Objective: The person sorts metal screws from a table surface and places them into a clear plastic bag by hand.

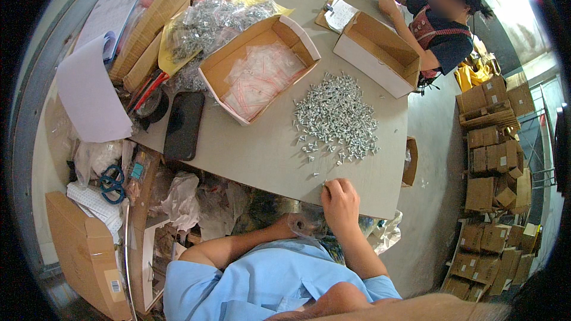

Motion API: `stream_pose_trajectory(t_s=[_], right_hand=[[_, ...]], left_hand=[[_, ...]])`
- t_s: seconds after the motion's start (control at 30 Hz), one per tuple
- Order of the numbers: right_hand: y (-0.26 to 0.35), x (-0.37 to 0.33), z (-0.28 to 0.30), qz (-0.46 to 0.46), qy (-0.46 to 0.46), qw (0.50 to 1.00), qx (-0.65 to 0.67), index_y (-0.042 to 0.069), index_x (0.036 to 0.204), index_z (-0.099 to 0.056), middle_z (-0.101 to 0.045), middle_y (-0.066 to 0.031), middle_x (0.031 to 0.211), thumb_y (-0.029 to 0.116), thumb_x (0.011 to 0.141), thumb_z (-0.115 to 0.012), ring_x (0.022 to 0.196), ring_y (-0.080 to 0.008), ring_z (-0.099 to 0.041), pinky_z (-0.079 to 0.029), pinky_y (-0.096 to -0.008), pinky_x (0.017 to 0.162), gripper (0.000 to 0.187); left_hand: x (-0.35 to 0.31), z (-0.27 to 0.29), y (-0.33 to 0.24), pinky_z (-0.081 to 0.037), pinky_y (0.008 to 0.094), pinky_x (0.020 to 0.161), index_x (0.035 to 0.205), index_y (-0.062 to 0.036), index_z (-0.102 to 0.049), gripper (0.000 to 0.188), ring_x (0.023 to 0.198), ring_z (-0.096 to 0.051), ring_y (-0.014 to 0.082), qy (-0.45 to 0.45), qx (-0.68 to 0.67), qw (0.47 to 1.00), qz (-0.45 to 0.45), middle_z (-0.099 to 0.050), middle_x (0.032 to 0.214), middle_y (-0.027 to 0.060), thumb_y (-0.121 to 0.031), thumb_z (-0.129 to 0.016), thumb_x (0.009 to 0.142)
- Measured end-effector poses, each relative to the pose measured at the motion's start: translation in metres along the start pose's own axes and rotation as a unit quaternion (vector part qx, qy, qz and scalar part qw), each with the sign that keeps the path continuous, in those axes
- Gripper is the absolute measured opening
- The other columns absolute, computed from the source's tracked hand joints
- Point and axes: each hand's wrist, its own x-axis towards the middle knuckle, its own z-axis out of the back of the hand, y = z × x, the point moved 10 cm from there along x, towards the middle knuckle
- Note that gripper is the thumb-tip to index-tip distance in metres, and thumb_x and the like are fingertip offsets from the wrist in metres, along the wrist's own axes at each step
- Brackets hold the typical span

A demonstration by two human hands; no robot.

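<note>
My right hand (pixel 340 201) is at the near edge of the table, fingers curled together and pressed to the top; a tiny bright bit, seemingly a screw, shows at the fingertips. Just beyond lies a heap of small silver screws (pixel 336 116), with a few strays on its near side. Below the table edge, in front of my body, my left hand (pixel 286 227) is closed at a clear plastic bag (pixel 307 224); its fingers are partly hidden. Left of the heap, an open carton (pixel 213 77) holds clear bags with red seal lines (pixel 262 80).
Beyond the heap stands an open white-sided box (pixel 375 71), with a clipboard (pixel 339 15) behind it. A black phone (pixel 184 126) lies at left near bagged metal parts (pixel 217 24). Blue-handled scissors (pixel 112 184) hang lower left. A co-worker (pixel 443 35) sits far right, near stacked cartons (pixel 491 160).
</note>
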Motion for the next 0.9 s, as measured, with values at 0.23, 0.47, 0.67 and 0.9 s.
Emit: stream_pose_trajectory(t_s=[0.23, 0.47, 0.67, 0.9], right_hand=[[0.011, 0.006, -0.020, -0.040, 0.225, 0.953, 0.197, 0.005, 0.093, -0.064, -0.061, -0.0129, 0.090, 0.015, 0.078, -0.070, 0.075, -0.0309, -0.062, -0.050, -0.0399, 0.067, 0.019], [0.010, 0.057, -0.014, 0.001, -0.092, 0.996, 0.002, 0.007, 0.088, -0.060, -0.058, -0.0124, 0.087, 0.021, 0.080, -0.068, 0.079, -0.0335, -0.059, -0.050, -0.0414, 0.068, 0.017], [0.010, 0.030, -0.026, -0.001, -0.008, 1.000, 0.020, 0.006, 0.083, -0.060, -0.058, -0.0121, 0.084, 0.017, 0.077, -0.068, 0.077, -0.0337, -0.059, -0.048, -0.0441, 0.067, 0.015], [0.002, -0.016, -0.004, 0.000, 0.172, 0.972, 0.160, 0.007, 0.084, -0.064, -0.061, -0.0120, 0.083, 0.015, 0.078, -0.069, 0.075, -0.0329, -0.061, -0.049, -0.0415, 0.066, 0.012]], left_hand=[[-0.005, 0.002, 0.005, -0.050, 0.0331, 0.070, 0.096, -0.0030, -0.067, 0.028, 0.077, -0.061, 0.0144, -0.041, -0.088, 0.995, -0.028, -0.068, 0.083, 0.0104, -0.026, -0.074, 0.081], [0.000, -0.008, 0.018, -0.046, 0.0362, 0.091, 0.105, -0.0042, -0.065, 0.034, 0.100, -0.059, 0.0210, 0.055, -0.037, 0.992, 0.111, -0.067, 0.108, 0.0091, -0.024, -0.075, 0.080], [-0.001, -0.005, 0.016, -0.046, 0.0352, 0.087, 0.101, -0.0056, -0.062, 0.031, 0.098, -0.058, 0.0210, 0.046, -0.026, 0.996, 0.065, -0.066, 0.099, 0.0075, -0.024, -0.075, 0.080], [-0.001, 0.006, -0.028, -0.048, 0.0342, 0.084, 0.106, -0.0063, -0.065, 0.029, 0.095, -0.060, 0.0165, -0.019, -0.045, 0.996, -0.077, -0.068, 0.100, 0.0081, -0.021, -0.073, 0.082]])
